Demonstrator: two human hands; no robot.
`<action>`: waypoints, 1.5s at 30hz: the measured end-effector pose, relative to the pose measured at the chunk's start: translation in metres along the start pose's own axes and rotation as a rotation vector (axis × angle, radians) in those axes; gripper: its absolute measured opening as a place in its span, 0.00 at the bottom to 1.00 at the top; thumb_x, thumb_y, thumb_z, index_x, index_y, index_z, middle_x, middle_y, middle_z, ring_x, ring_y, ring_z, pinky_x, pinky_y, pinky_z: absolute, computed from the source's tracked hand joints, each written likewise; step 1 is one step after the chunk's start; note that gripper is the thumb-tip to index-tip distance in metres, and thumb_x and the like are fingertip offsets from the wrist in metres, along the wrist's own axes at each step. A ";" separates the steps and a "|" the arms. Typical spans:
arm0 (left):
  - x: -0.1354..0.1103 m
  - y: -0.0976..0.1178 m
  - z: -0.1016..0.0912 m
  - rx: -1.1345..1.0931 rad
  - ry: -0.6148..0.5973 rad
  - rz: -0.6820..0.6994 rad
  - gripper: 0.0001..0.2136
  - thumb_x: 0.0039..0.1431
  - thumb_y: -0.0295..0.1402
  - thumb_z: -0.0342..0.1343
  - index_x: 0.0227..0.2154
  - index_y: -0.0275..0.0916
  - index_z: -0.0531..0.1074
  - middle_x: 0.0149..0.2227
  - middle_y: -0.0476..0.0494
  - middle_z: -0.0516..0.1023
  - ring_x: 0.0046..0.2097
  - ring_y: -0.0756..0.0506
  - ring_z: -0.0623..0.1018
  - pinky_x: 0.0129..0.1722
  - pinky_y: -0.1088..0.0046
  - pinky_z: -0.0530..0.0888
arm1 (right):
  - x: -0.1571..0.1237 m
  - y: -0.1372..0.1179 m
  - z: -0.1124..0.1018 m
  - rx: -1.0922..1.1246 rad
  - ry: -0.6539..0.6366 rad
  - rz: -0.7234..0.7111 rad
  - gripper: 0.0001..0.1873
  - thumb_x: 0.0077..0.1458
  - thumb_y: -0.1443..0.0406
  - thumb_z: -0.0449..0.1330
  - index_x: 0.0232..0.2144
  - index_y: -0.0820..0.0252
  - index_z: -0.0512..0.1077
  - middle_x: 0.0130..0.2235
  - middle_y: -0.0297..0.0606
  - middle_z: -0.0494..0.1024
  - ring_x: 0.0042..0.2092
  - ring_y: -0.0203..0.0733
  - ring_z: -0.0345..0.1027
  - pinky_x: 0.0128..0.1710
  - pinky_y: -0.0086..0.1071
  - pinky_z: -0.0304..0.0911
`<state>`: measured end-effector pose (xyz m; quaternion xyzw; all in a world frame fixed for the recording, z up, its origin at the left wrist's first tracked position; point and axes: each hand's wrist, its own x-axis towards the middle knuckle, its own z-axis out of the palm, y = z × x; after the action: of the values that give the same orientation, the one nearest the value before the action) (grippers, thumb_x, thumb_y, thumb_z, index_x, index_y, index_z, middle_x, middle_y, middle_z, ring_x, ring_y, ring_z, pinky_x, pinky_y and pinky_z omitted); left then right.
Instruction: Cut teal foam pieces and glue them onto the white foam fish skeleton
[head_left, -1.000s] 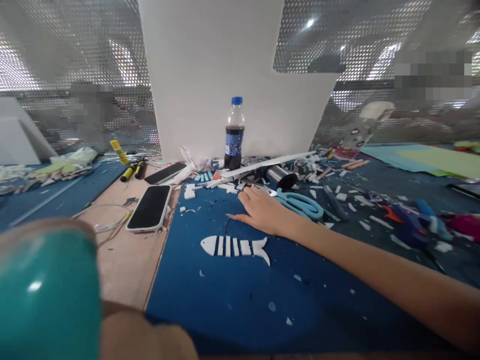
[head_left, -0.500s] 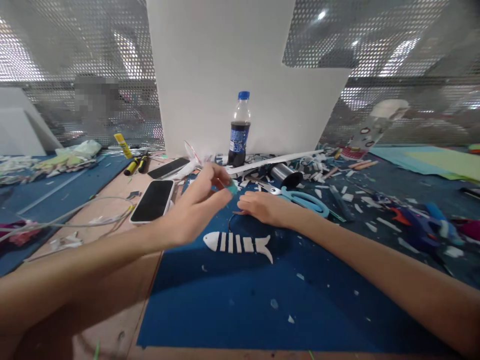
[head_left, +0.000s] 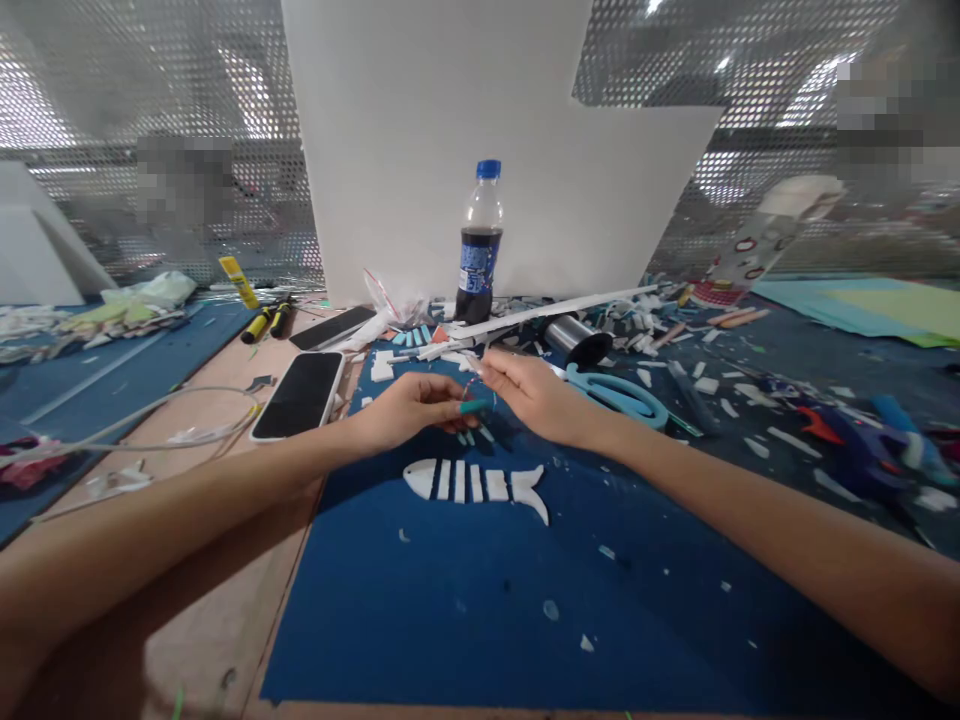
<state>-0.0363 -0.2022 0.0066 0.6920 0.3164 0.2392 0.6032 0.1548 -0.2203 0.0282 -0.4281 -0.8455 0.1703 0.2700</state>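
Thin string (head_left: 469, 386) seems pinched by fingers of left hand (head_left: 409, 408) and right hand (head_left: 536, 393); fish pieces (head_left: 476, 484) shouldn't be bumped.

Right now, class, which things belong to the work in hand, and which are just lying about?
Likely in the work:
- thin strand between left hand and right hand
- white fish-shaped pieces

Apparently lying about:
- drink bottle
- white-edged phone
- yellow tube
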 end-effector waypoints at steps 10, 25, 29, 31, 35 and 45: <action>-0.006 0.013 0.008 -0.253 0.059 -0.063 0.08 0.46 0.32 0.63 0.27 0.34 0.71 0.24 0.50 0.77 0.25 0.55 0.74 0.28 0.79 0.72 | 0.001 0.003 -0.005 0.189 0.001 0.093 0.15 0.61 0.57 0.44 0.26 0.58 0.58 0.21 0.29 0.57 0.24 0.33 0.51 0.26 0.30 0.49; -0.007 0.018 0.004 -0.248 0.125 -0.039 0.08 0.46 0.32 0.62 0.25 0.34 0.69 0.23 0.50 0.76 0.24 0.53 0.76 0.25 0.79 0.72 | 0.001 -0.007 -0.004 0.820 -0.028 0.345 0.14 0.51 0.56 0.59 0.30 0.58 0.59 0.17 0.25 0.66 0.14 0.28 0.54 0.13 0.24 0.48; -0.005 0.014 0.000 -0.288 0.103 -0.042 0.10 0.46 0.33 0.63 0.26 0.33 0.69 0.23 0.50 0.76 0.25 0.54 0.75 0.27 0.79 0.72 | 0.000 -0.007 -0.010 0.888 -0.076 0.298 0.18 0.52 0.60 0.60 0.43 0.59 0.60 0.17 0.23 0.67 0.13 0.25 0.51 0.12 0.22 0.44; -0.004 0.012 -0.003 -0.291 0.075 -0.068 0.11 0.45 0.34 0.63 0.26 0.33 0.69 0.24 0.50 0.75 0.26 0.54 0.75 0.28 0.79 0.72 | 0.000 -0.005 -0.011 0.948 -0.092 0.243 0.17 0.53 0.62 0.59 0.44 0.59 0.62 0.17 0.23 0.68 0.13 0.24 0.50 0.12 0.22 0.42; -0.001 0.013 -0.010 -0.268 -0.003 -0.127 0.11 0.47 0.36 0.62 0.28 0.34 0.68 0.25 0.51 0.73 0.27 0.55 0.74 0.31 0.79 0.71 | 0.001 -0.001 -0.009 1.081 -0.112 0.177 0.09 0.52 0.63 0.60 0.37 0.61 0.69 0.18 0.26 0.69 0.15 0.24 0.54 0.13 0.21 0.45; -0.032 0.035 -0.010 0.925 0.010 -0.119 0.30 0.43 0.54 0.57 0.44 0.38 0.60 0.38 0.42 0.71 0.34 0.43 0.73 0.31 0.69 0.66 | 0.004 0.011 -0.016 1.090 -0.119 0.241 0.10 0.49 0.65 0.63 0.37 0.61 0.76 0.22 0.31 0.74 0.16 0.25 0.61 0.12 0.21 0.50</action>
<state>-0.0602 -0.2217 0.0441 0.8677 0.4320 0.0413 0.2425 0.1695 -0.2102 0.0370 -0.3100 -0.5941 0.6360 0.3828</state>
